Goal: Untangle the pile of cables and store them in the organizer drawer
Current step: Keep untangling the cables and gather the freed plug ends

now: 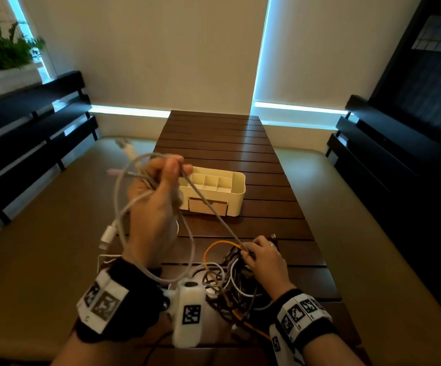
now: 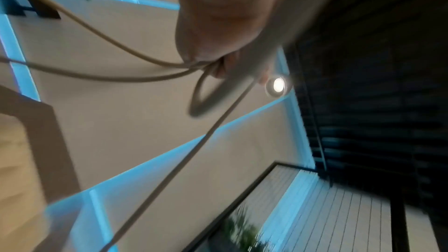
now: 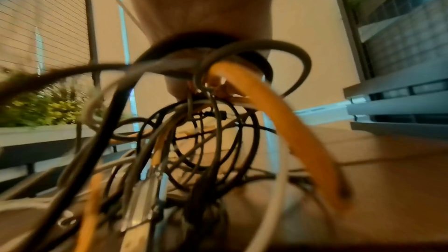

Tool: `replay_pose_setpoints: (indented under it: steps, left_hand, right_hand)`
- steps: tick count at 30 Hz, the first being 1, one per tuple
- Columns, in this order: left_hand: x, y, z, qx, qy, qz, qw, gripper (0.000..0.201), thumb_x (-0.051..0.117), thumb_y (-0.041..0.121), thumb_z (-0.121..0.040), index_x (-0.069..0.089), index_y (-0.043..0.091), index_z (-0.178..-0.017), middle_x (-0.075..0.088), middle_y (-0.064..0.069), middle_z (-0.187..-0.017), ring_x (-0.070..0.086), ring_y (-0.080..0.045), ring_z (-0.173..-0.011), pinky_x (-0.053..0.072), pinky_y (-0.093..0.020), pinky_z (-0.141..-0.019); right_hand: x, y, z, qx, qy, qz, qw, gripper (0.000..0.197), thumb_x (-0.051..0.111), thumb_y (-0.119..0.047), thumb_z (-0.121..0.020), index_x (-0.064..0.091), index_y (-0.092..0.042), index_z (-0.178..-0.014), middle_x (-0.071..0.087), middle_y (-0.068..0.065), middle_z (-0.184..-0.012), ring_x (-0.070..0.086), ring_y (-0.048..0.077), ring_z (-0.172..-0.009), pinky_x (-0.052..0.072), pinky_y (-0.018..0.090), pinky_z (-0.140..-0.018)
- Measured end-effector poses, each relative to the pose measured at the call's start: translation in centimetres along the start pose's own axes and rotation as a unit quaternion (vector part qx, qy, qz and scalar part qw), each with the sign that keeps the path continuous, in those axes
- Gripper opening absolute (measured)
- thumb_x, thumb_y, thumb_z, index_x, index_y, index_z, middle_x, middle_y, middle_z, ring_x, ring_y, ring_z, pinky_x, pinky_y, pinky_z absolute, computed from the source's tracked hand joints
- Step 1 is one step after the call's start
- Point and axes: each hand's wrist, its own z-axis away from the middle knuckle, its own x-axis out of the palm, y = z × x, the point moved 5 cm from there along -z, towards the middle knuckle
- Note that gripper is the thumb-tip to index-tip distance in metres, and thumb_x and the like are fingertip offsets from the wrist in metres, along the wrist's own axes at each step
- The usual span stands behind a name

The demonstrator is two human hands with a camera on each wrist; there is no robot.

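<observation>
Cables (image 1: 230, 283) lie in a tangled heap of black, white, grey and orange strands at the near end of the slatted wooden table (image 1: 230, 143), at about 5 o'clock in the head view. The left hand (image 1: 156, 196) is raised above the table toward 10 o'clock, its fingers curled around several loops of a grey cable (image 1: 208, 207) gathered in the fist; the left wrist view shows the same strands (image 2: 150, 79) bunched under the curled fingers. From the thumb and forefinger one taut stretch of that grey cable runs on a straight diagonal, high at the 11 o'clock end and dropping toward 4 o'clock, down to the heap. Slack loops hang below the left hand, and a white connector (image 1: 107, 235) dangles at 8 o'clock of it, pointing downward. The right hand (image 1: 264, 257) rests on top of the heap with its fingertips curled into the strands where the taut cable arrives; the right wrist view is blurred, but shows fingers closed around dark and grey strands beside an arching orange cable (image 3: 286, 127). The organizer (image 1: 214, 190), cream with open compartments on top, sits farther back at 12 o'clock of the heap, its long axis across the table and its drawer (image 1: 208, 206) facing the person.
</observation>
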Motion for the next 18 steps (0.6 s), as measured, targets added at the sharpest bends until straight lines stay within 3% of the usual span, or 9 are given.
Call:
replay_pose_setpoints:
  steps: [4,7,9,11,13,15,17,18]
  left_hand:
    - [-0.5,2.3,-0.8,0.025,0.031,0.052,0.998,0.012,0.048,0.023,-0.088,0.057,0.014,-0.09,0.068,0.006,-0.071,0.047,0.001,-0.049,0.037,-0.012,-0.047]
    - [-1.7,2.5,-1.2,0.015,0.08,0.08,0.993,0.016,0.048,0.026,-0.091,0.062,0.019,-0.085,0.066,0.007,-0.067,0.033,-0.003,-0.042,0.025,-0.015,-0.043]
    - [-2.2,2.2,-1.6,0.012,0.085,0.091,0.992,0.028,0.045,0.022,-0.096,0.067,0.023,-0.079,0.065,0.007,-0.067,0.031,-0.003,-0.041,0.024,-0.015,-0.042]
    - [-2.2,1.4,-1.8,0.001,0.066,0.06,0.996,0.025,0.046,0.022,-0.095,0.066,0.023,-0.08,0.066,0.007,-0.069,0.034,-0.002,-0.041,0.028,-0.013,-0.041]
    - [-2.1,-0.1,-1.6,-0.033,0.053,-0.061,0.996,0.014,0.053,0.024,-0.09,0.061,0.014,-0.085,0.065,0.007,-0.07,0.044,-0.001,-0.046,0.039,-0.013,-0.044]
    - [-2.5,-2.3,-1.4,-0.075,0.034,-0.228,0.97,0.015,0.061,0.023,-0.088,0.062,0.008,-0.09,0.066,0.006,-0.077,0.057,-0.001,-0.062,0.05,-0.016,-0.056]
    - [-3.7,-5.2,-1.2,-0.157,0.002,-0.388,0.908,0.009,0.067,0.018,-0.085,0.067,0.015,-0.094,0.067,0.003,-0.083,0.06,-0.004,-0.073,0.052,-0.017,-0.062]
    - [-4.3,-6.5,-0.7,-0.202,-0.001,-0.444,0.873,0.016,0.069,0.014,-0.083,0.068,0.019,-0.099,0.067,0.002,-0.084,0.061,-0.008,-0.076,0.054,-0.023,-0.064]
  right_hand:
    - [0.4,0.9,0.2,0.009,0.0,0.008,1.0,0.028,0.046,-0.039,-0.095,0.061,-0.029,-0.116,0.049,-0.005,-0.107,0.047,0.014,-0.101,0.036,0.023,-0.067]
    - [0.7,0.6,0.1,-0.001,-0.005,0.017,1.0,0.03,0.045,-0.039,-0.095,0.057,-0.033,-0.123,0.049,-0.003,-0.11,0.046,0.017,-0.103,0.037,0.023,-0.069]
    - [0.9,0.6,0.0,0.001,-0.019,0.038,0.999,0.034,0.044,-0.039,-0.096,0.052,-0.035,-0.129,0.048,-0.002,-0.116,0.044,0.018,-0.107,0.038,0.025,-0.076]
    - [0.5,0.8,-0.3,0.015,-0.031,0.069,0.997,0.038,0.044,-0.039,-0.095,0.046,-0.037,-0.133,0.043,-0.002,-0.126,0.041,0.019,-0.114,0.036,0.032,-0.085]
    - [-0.2,0.6,-0.4,0.015,-0.001,0.069,0.998,0.038,0.045,-0.038,-0.095,0.048,-0.035,-0.133,0.041,-0.002,-0.128,0.039,0.02,-0.116,0.032,0.033,-0.084]
    - [-1.1,0.1,-0.3,-0.002,0.035,-0.003,0.999,0.033,0.049,-0.034,-0.094,0.057,-0.027,-0.125,0.042,-0.003,-0.111,0.046,0.017,-0.105,0.032,0.023,-0.077]
    - [-1.9,-0.4,-0.4,-0.005,0.056,-0.099,0.994,0.027,0.053,-0.029,-0.093,0.065,-0.019,-0.116,0.039,-0.01,-0.09,0.047,0.004,-0.083,0.033,0.009,-0.067]
    - [-2.3,-0.6,-0.6,-0.006,0.073,-0.125,0.989,0.023,0.057,-0.027,-0.091,0.068,-0.017,-0.109,0.039,-0.013,-0.083,0.046,0.001,-0.074,0.033,0.007,-0.062]
